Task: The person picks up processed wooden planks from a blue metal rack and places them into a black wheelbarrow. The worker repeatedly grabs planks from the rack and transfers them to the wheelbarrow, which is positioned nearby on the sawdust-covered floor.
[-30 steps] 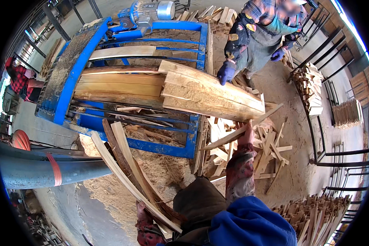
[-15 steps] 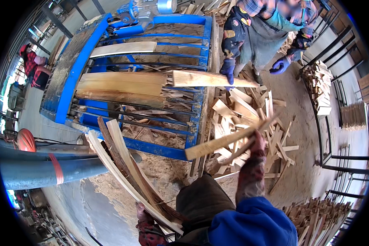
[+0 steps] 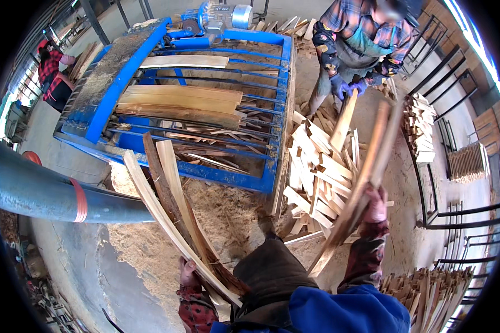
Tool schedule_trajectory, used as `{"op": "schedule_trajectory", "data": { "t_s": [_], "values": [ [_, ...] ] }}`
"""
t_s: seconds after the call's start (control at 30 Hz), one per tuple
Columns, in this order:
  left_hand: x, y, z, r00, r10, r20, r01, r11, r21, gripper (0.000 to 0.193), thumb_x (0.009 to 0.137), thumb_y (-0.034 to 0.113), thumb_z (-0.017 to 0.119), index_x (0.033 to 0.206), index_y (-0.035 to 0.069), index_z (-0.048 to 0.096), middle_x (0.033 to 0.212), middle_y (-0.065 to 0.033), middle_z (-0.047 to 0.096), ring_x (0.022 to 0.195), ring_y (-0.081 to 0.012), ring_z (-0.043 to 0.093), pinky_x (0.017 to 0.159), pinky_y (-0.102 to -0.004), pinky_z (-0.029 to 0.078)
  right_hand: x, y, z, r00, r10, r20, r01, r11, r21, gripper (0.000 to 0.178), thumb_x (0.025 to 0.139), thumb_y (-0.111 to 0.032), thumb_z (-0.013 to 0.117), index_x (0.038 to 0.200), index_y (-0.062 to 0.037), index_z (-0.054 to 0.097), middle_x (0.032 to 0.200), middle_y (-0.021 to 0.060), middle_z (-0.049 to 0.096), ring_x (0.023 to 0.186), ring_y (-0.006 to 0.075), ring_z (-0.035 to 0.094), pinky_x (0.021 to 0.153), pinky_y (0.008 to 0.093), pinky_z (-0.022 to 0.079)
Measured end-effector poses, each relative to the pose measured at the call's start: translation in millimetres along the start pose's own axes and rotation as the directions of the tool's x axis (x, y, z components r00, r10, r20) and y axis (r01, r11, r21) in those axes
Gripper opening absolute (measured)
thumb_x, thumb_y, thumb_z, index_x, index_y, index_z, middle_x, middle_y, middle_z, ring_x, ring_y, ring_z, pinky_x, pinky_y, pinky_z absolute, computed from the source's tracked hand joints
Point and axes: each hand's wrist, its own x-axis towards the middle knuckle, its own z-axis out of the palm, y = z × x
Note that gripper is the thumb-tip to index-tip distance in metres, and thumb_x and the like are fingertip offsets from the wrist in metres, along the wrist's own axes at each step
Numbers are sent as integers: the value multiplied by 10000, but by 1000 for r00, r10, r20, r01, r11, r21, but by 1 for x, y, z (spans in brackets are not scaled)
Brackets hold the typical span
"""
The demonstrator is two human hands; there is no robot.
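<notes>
Several long, curved wood strips (image 3: pixel 172 166), some pale and one dark with bark, stand in my left hand (image 3: pixel 188 272). Its fingers close around their lower part, and the strips fan upward toward the blue machine. My right hand (image 3: pixel 375 204) grips more wood strips (image 3: pixel 347 219), at least two, slanting up and to the right. Their upper ends are smeared by motion. Left of and beyond these strips lies a heap of pale offcuts (image 3: pixel 319 180) on the floor.
The blue slatted machine (image 3: pixel 222 178) carries flat boards (image 3: pixel 178 100). Across the heap, a gloved co-worker (image 3: pixel 366 39) holds a board (image 3: pixel 345 119). A thick grey-blue pipe (image 3: pixel 44 188) runs at left. Bundled strips (image 3: pixel 428 291) stand lower right, beside black metal racks (image 3: pixel 466 223). Another person (image 3: pixel 53 69) works far left.
My right hand has moved right and swung its strips from lying crosswise to steeply slanted. The co-worker's board has left the machine's edge and now points down at the heap, in both hands.
</notes>
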Motion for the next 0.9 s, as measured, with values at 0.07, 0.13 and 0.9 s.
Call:
{"op": "schedule_trajectory", "data": {
  "t_s": [0.07, 0.13, 0.9],
  "values": [
    [-11, 7, -1, 1000, -4, -5, 4, 998, 62, 803, 634, 436, 787, 1223, -6, 465, 996, -98, 610, 855, -248, 638, 728, -372, 545, -23, 19, 24, 986, 103, 133, -109, 993, 38, 428, 772, -116, 680, 1160, 11, 551, 995, 57, 604, 902, 184, 572, 807, 312, 475],
    [-19, 4, -11, 999, 10, 47, -13, 998, 62, 813, 607, 460, 791, 1195, -8, 480, 981, -95, 612, 839, -240, 639, 715, -365, 539, -43, 38, 52, 944, 192, 269, -200, 980, 5, 372, 825, -83, 650, 1170, 17, 553, 1034, 64, 615, 915, 164, 576, 816, 286, 463],
    [-106, 26, -84, 978, 95, -187, -64, 984, 168, 948, 580, 339, 833, 1355, -26, 428, 1151, -137, 591, 1075, -224, 540, 950, -335, 419, -184, 106, 234, 215, 571, 792, -181, 820, -542, 538, 627, -113, 733, 1128, -6, 565, 943, 61, 649, 843, 169, 615, 757, 293, 500]
  ]
}}
